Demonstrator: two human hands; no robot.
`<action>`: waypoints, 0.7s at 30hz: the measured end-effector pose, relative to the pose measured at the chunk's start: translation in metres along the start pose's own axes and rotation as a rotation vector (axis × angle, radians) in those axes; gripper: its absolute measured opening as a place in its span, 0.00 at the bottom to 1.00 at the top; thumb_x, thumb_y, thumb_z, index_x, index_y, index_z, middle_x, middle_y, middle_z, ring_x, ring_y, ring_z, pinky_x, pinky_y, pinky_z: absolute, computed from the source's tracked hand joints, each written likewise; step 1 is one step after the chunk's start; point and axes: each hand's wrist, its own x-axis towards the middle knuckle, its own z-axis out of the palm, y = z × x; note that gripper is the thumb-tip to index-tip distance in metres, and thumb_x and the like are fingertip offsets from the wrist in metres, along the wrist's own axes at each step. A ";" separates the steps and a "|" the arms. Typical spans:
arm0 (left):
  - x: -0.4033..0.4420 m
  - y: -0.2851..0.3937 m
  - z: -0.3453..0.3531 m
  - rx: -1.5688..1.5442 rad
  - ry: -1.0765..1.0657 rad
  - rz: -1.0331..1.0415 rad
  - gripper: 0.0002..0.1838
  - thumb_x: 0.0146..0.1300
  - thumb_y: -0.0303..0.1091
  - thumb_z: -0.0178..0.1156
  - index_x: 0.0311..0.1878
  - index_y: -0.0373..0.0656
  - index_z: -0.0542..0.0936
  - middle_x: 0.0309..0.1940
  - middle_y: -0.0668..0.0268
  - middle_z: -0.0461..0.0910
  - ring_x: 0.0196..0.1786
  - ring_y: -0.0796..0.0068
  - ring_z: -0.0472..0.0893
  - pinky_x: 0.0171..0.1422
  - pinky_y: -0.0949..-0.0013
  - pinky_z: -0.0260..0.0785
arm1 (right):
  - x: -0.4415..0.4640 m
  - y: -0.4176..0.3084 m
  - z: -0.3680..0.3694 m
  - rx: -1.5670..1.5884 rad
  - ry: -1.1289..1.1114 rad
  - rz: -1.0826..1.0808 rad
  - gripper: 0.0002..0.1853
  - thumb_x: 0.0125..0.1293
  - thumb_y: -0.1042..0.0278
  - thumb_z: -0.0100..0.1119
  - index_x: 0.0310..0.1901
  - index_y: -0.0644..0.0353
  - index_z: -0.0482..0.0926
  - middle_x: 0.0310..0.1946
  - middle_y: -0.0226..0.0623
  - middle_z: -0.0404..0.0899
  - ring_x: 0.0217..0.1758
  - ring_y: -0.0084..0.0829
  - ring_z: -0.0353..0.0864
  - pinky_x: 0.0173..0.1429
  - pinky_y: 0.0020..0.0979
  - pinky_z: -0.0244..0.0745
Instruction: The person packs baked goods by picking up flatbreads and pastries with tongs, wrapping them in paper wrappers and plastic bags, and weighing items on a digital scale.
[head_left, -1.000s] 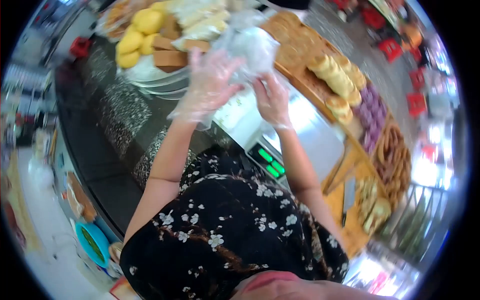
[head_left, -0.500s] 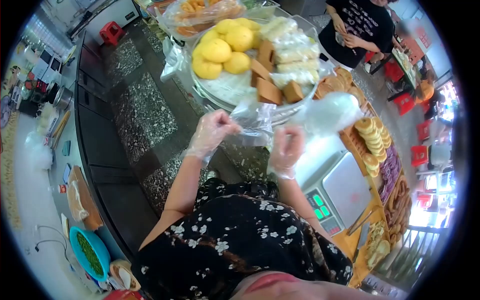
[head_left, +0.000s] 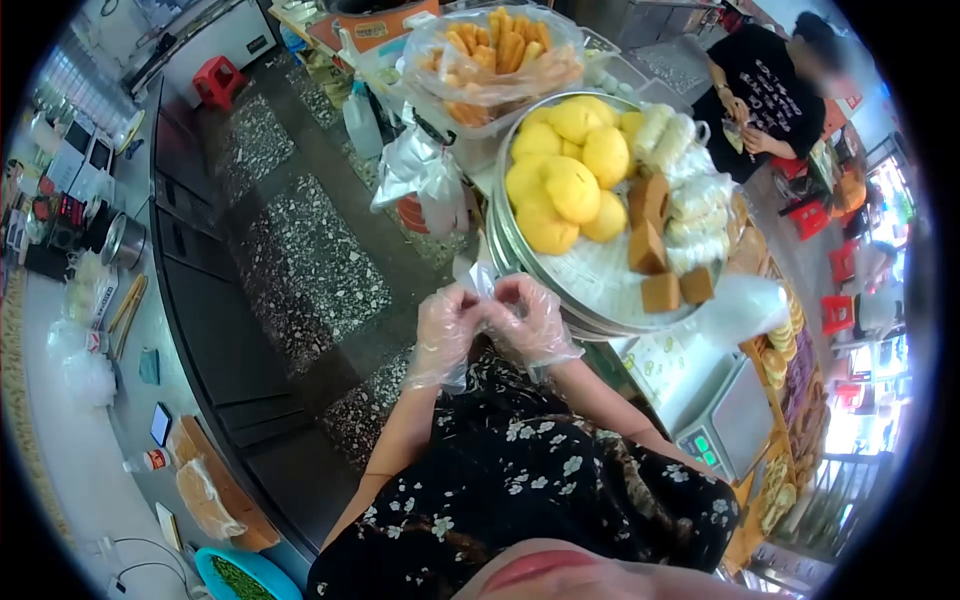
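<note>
My left hand (head_left: 442, 338) and my right hand (head_left: 532, 318), both in clear plastic gloves, come together in front of my body. Their fingers pinch a thin clear plastic bag (head_left: 483, 278), which sticks up between them. Just beyond my right hand is a round steamer tray (head_left: 570, 275) with several yellow buns (head_left: 572, 190), brown cake blocks (head_left: 648, 247) and plastic-wrapped pale rolls (head_left: 697, 225). The bag's lower part is mostly hidden by my gloves.
Fried dough sticks (head_left: 505, 42) fill a bagged container behind the tray. On the right stand a digital scale (head_left: 725, 425) and a puffed plastic bag (head_left: 740, 305). A dark-fronted counter (head_left: 215, 350) runs along the left. Another person (head_left: 765, 95) stands at the upper right.
My hands have drawn together and closed in on the plastic bag, which is now bunched between them. The view has turned, so the tray sits farther right.
</note>
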 end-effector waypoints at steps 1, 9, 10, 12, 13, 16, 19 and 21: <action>0.014 -0.001 -0.004 -0.078 0.022 0.008 0.06 0.49 0.23 0.65 0.30 0.38 0.78 0.25 0.57 0.78 0.28 0.64 0.79 0.35 0.67 0.70 | 0.015 0.002 0.008 -0.001 -0.025 -0.007 0.13 0.55 0.66 0.68 0.37 0.65 0.78 0.29 0.35 0.80 0.32 0.22 0.77 0.40 0.26 0.74; 0.162 -0.035 -0.068 0.213 -0.017 0.346 0.12 0.47 0.23 0.69 0.24 0.42 0.72 0.21 0.67 0.73 0.26 0.74 0.72 0.32 0.72 0.66 | 0.153 0.031 0.066 0.332 -0.035 0.175 0.07 0.57 0.73 0.66 0.31 0.64 0.77 0.25 0.27 0.78 0.29 0.14 0.72 0.35 0.20 0.70; 0.178 -0.032 -0.079 0.191 -0.052 0.254 0.13 0.46 0.26 0.71 0.24 0.41 0.72 0.21 0.66 0.73 0.25 0.72 0.73 0.32 0.70 0.66 | 0.171 0.034 0.074 0.309 -0.026 0.185 0.07 0.57 0.73 0.66 0.30 0.64 0.77 0.24 0.27 0.78 0.29 0.14 0.72 0.35 0.21 0.71; 0.214 -0.035 -0.107 0.193 -0.103 0.170 0.16 0.46 0.30 0.73 0.23 0.41 0.71 0.21 0.65 0.73 0.25 0.70 0.73 0.32 0.68 0.67 | 0.207 0.039 0.088 0.346 -0.010 0.242 0.07 0.57 0.73 0.66 0.28 0.64 0.77 0.23 0.26 0.77 0.29 0.15 0.72 0.36 0.22 0.71; 0.242 -0.047 -0.127 0.100 -0.076 0.117 0.16 0.45 0.27 0.72 0.22 0.43 0.70 0.22 0.69 0.72 0.26 0.76 0.72 0.32 0.71 0.66 | 0.233 0.039 0.100 0.340 0.062 0.171 0.07 0.57 0.73 0.67 0.28 0.64 0.77 0.24 0.27 0.78 0.29 0.15 0.72 0.36 0.22 0.71; 0.283 -0.076 -0.150 -0.125 0.047 -0.021 0.14 0.49 0.21 0.67 0.25 0.43 0.69 0.28 0.69 0.75 0.32 0.81 0.72 0.39 0.77 0.67 | 0.276 0.037 0.110 0.331 0.226 0.108 0.08 0.55 0.76 0.68 0.28 0.63 0.75 0.25 0.30 0.78 0.28 0.18 0.72 0.36 0.24 0.71; 0.313 -0.078 -0.152 -0.147 0.114 0.104 0.12 0.52 0.19 0.64 0.26 0.42 0.69 0.31 0.66 0.77 0.35 0.78 0.75 0.42 0.73 0.70 | 0.311 0.039 0.122 0.094 0.308 -0.063 0.10 0.54 0.79 0.67 0.27 0.62 0.72 0.25 0.32 0.76 0.28 0.23 0.73 0.36 0.26 0.71; 0.323 -0.081 -0.153 -0.441 -0.012 -0.040 0.13 0.54 0.19 0.63 0.31 0.44 0.67 0.35 0.66 0.76 0.38 0.78 0.76 0.46 0.74 0.70 | 0.335 0.038 0.134 -0.059 0.298 -0.264 0.11 0.52 0.82 0.64 0.27 0.61 0.69 0.27 0.35 0.75 0.29 0.27 0.74 0.36 0.27 0.71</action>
